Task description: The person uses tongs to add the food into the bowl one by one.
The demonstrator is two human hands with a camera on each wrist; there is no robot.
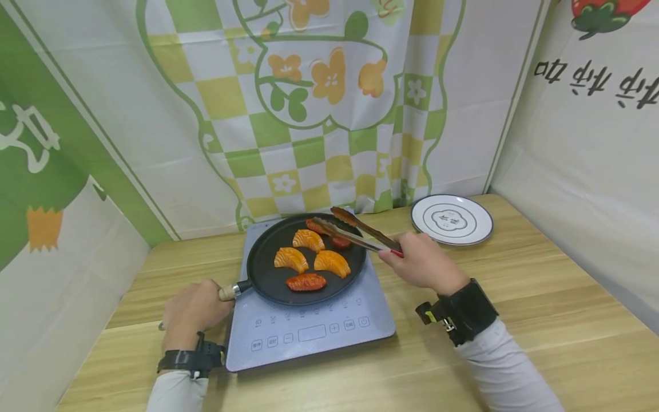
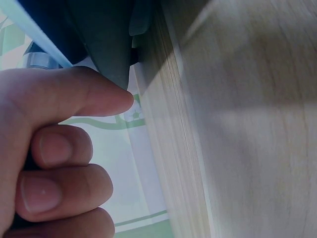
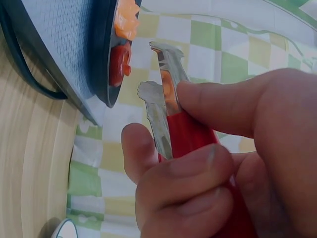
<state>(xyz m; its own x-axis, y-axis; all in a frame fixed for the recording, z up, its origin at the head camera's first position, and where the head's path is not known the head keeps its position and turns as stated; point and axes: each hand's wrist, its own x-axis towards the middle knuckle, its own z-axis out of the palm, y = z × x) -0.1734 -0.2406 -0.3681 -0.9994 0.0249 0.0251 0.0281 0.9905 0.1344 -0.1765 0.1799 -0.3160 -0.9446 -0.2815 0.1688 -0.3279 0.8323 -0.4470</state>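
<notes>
My left hand (image 1: 193,309) grips the handle (image 1: 234,290) of a black frying pan (image 1: 268,289), its fingers curled in the left wrist view. Inside the pan lie several orange, pale-striped pieces that look like salmon (image 1: 290,259), and a reddish-brown piece like a chicken wing (image 1: 306,282) at the near side. My right hand (image 1: 422,260) holds metal tongs with red grips (image 3: 190,136). The tong tips reach over the pan's far right, above more reddish pieces (image 1: 341,242) that they partly cover. In the right wrist view the tong ends stand apart with nothing between them.
The pan stands on a grey induction cooker (image 1: 355,329) with its control panel facing me. A white plate (image 1: 481,223) with a dark rim is at the back right of the wooden table (image 1: 556,286). Printed curtains (image 1: 329,143) hang behind and at both sides.
</notes>
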